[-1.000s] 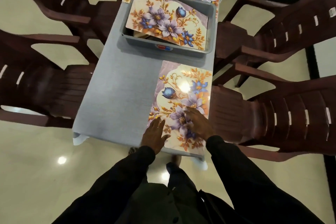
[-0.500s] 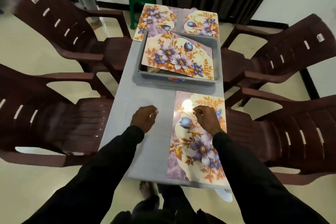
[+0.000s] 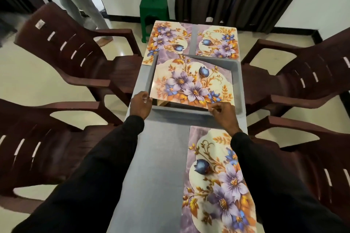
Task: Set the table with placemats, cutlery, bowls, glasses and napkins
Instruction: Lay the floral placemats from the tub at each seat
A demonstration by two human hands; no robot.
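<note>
A floral placemat (image 3: 191,83) lies tilted across the top of a grey tub (image 3: 237,73) in the middle of the grey table (image 3: 161,157). My left hand (image 3: 141,105) pinches its near left corner and my right hand (image 3: 223,114) pinches its near right edge. Three more floral placemats lie flat on the table: one at the near right (image 3: 217,181), one at the far left (image 3: 166,40) and one at the far right (image 3: 217,42). What the tub holds under the mat is hidden.
Dark brown plastic armchairs stand on both sides of the table, two on the left (image 3: 75,58) and two on the right (image 3: 303,77). A green stool (image 3: 154,9) stands beyond the far end. A person's legs (image 3: 81,2) show at the back left, by dark curtains.
Both hands left the near right placemat, reached forward over the table and took hold of the near edge of the placemat on the tub. The view tilted up.
</note>
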